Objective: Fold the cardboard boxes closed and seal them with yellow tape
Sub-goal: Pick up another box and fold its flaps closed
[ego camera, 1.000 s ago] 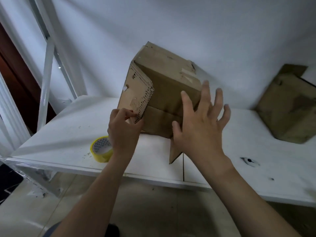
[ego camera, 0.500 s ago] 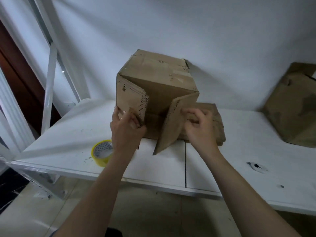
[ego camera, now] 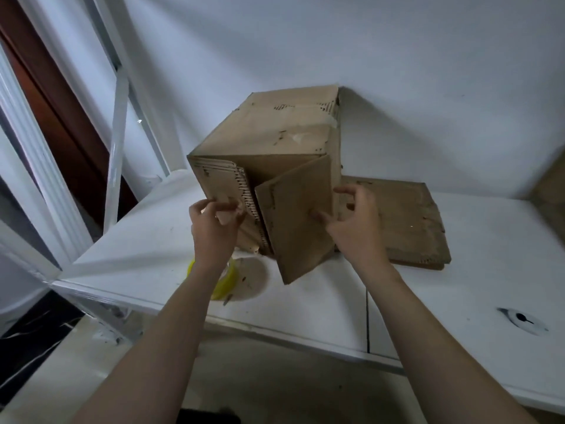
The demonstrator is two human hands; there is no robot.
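Observation:
A brown cardboard box (ego camera: 275,133) lies tipped on the white table (ego camera: 443,301), its open end facing me. My left hand (ego camera: 214,221) pinches the left flap (ego camera: 218,182), which has a torn, ridged edge. My right hand (ego camera: 354,221) presses its thumb against the right flap (ego camera: 296,221) with the other fingers spread and curled behind the flap's edge. The two flaps are angled inward with a gap between them. A yellow tape roll (ego camera: 226,280) lies on the table under my left wrist, partly hidden.
A flattened cardboard piece (ego camera: 406,221) lies on the table right of the box. More cardboard (ego camera: 550,185) leans at the far right edge. A white wall stands behind the box. White metal frame bars (ego camera: 117,148) rise at the left. A black mark (ego camera: 519,318) is on the table.
The box has been tilted and turned so its open end faces me more. The right flap has swung further inward under my right hand. My left hand stays on the left flap.

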